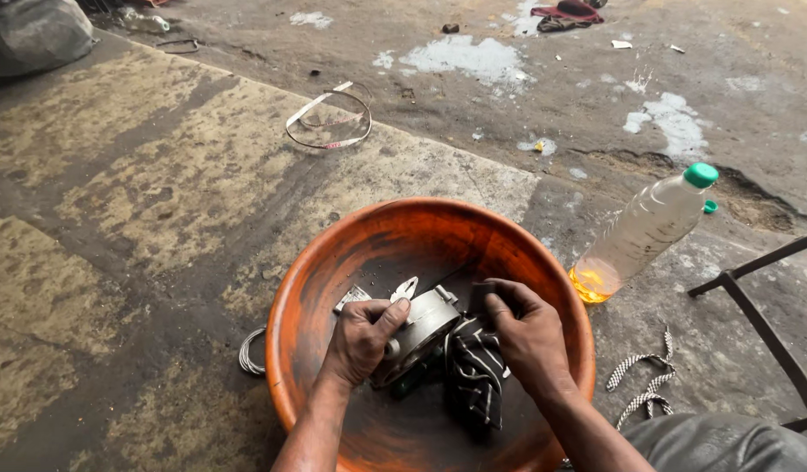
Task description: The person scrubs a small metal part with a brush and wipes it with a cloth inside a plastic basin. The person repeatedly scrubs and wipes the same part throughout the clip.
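A large orange basin [333, 253] sits on the stained concrete floor, its inside smeared black. Inside it lies a round grey metal engine part [425, 323] with lugs at its rim. My left hand [361, 336] grips this part from the left, thumb over its edge. My right hand [528, 330] presses a dark striped rag [475, 371] against the part's right side. The rag hangs down into the basin.
A plastic bottle [644, 229] with a green cap and a little yellow liquid leans right of the basin. A black metal frame [762, 323] stands at far right. A braided cord [635, 385], a wire coil [251, 351] and a loose strap ring [329, 118] lie around.
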